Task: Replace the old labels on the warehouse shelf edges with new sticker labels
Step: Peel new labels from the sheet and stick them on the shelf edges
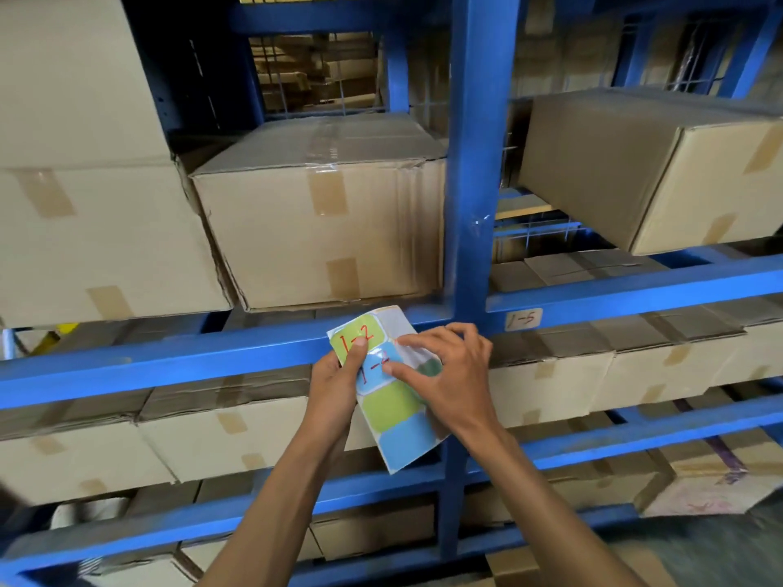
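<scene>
A sheet of green and blue sticker labels [398, 421] is held in front of the blue shelf beam [169, 366]. My left hand [334, 374] grips the sheet's left edge, thumb pressed on the green sticker marked "1-2" in red [349, 332]. My right hand [449, 374] lies over the sheet's right side, thumb and forefinger at the edge of the blue sticker with red writing [375, 366]. Whether that sticker's corner is lifted I cannot tell. On the right-hand beam [635, 294] sits an old pale label reading "1-5" [523, 319].
A blue upright post [474, 184] divides the rack just behind my hands. Taped cardboard boxes [322, 218] fill the shelves above and below. A box at the right [661, 163] juts out over its beam. Lower beams cross at knee height.
</scene>
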A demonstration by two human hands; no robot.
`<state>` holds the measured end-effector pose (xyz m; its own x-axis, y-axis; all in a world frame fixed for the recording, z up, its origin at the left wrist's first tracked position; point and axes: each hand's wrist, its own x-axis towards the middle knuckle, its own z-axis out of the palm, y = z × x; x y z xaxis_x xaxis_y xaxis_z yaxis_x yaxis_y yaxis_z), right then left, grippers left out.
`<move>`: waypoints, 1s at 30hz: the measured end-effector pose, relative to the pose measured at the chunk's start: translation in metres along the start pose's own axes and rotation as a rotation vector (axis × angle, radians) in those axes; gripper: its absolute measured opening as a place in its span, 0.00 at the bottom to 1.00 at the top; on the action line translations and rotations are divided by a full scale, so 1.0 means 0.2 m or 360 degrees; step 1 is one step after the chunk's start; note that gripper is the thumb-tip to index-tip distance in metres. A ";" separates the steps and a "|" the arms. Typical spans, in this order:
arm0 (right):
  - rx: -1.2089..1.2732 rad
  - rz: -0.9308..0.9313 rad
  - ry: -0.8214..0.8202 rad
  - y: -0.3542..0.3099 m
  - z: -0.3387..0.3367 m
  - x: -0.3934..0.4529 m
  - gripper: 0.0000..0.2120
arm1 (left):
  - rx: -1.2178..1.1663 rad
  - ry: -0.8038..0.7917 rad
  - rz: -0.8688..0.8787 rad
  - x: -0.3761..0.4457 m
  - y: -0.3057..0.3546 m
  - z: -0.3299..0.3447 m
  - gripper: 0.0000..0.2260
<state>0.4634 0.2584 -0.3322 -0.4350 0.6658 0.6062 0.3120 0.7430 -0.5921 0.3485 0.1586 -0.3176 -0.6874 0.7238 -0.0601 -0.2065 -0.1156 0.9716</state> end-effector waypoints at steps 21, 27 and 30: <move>-0.0098 0.0094 0.0400 -0.71 0.58 -0.14 0.08 | 0.0024 -0.0274 0.0195 0.08 0.19 -0.76 0.10; 0.0093 -0.0023 0.0178 -0.73 0.55 -0.09 0.14 | 0.0222 -0.0276 0.0265 0.05 0.25 -0.79 0.09; 0.0219 -0.0119 0.0092 -1.14 0.78 -0.05 0.14 | 0.0221 -0.0264 0.0401 0.08 0.42 -1.23 0.10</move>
<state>0.2641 0.0711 -0.2860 -0.4024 0.6149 0.6782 0.1604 0.7767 -0.6091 0.1491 -0.0076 -0.2926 -0.5796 0.7864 0.2134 0.0607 -0.2195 0.9737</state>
